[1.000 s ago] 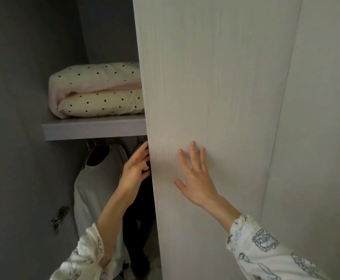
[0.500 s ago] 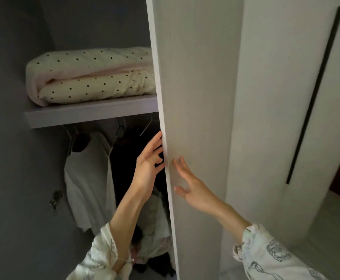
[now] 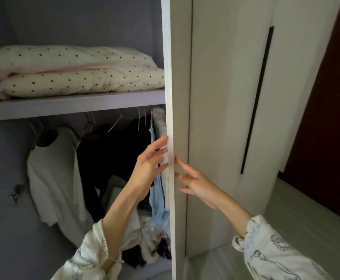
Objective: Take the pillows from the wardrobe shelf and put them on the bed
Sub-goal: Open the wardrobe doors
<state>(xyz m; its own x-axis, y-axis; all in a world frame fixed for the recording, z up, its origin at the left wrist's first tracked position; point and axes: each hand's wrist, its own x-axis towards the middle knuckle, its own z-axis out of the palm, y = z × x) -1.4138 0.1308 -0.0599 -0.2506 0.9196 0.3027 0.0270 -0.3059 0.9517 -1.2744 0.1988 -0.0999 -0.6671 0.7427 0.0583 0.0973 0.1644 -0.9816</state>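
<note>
A cream, black-dotted folded bedding bundle (image 3: 72,71) with a pink lining lies on the grey wardrobe shelf (image 3: 74,105), upper left. The pale wardrobe door (image 3: 178,77) stands edge-on in the middle of the view. My left hand (image 3: 148,168) reaches up with straight fingers touching the door's inner edge. My right hand (image 3: 193,181) has its fingers spread against the door's outer face, just across the edge from the left hand. Both hands sit well below the shelf. No bed is in view.
Below the shelf, clothes hang on hangers: a white top (image 3: 56,174), dark garments (image 3: 112,150) and a light blue piece (image 3: 159,190). A heap of clothing (image 3: 149,245) lies on the wardrobe floor. A closed door with a black slot handle (image 3: 256,102) stands right; pale flooring (image 3: 306,215) beyond.
The door has swung further open to the right, exposing more of the shelf and the hanging clothes. Both hands followed the door's edge; the view shifted right.
</note>
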